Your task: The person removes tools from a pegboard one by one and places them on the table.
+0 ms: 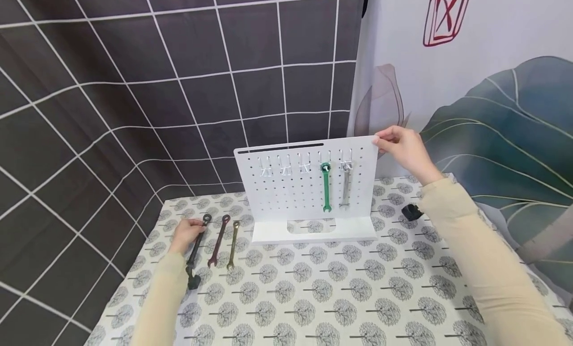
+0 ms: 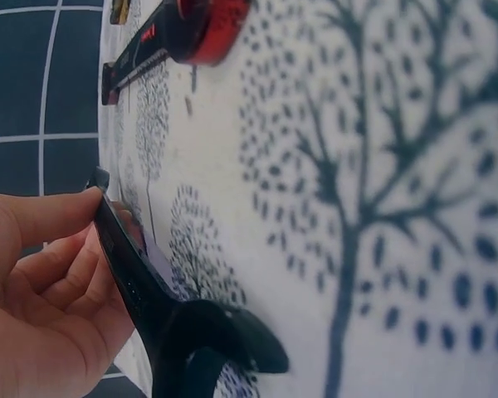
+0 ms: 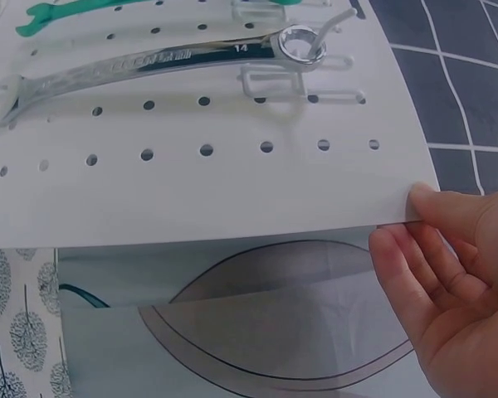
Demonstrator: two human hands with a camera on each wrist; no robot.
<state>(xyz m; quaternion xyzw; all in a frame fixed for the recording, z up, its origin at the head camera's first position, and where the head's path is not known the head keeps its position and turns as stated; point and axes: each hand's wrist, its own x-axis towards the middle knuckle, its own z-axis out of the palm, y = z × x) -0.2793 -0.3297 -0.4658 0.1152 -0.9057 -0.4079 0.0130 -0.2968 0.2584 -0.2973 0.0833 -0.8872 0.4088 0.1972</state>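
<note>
1. At the far left stood a dark wall covering (image 1: 192, 52) with a white grid.
2. Next came the left hand (image 1: 187, 233), its thumb and fingers pinching the black wrench (image 1: 197, 244) near its upper end; whether that wrench lay flat or was partly raised, I could not tell.
3. Just beside it, the dark red wrench (image 1: 218, 241) and then the gold wrench (image 1: 233, 244) lay on the tree-print cloth (image 1: 277, 296), ring ends away from the person.
4. The white pegboard (image 1: 291, 199) stood upright, a row of wire hooks (image 1: 285, 165) across its upper part.
5. On its right half hung the green wrench (image 1: 326, 189), then the silver wrench (image 1: 346, 187) (stamped 14), ring ends up on their hooks.
6. The right hand (image 1: 405, 149) pinched the board's upper right corner between thumb and fingers.
</note>
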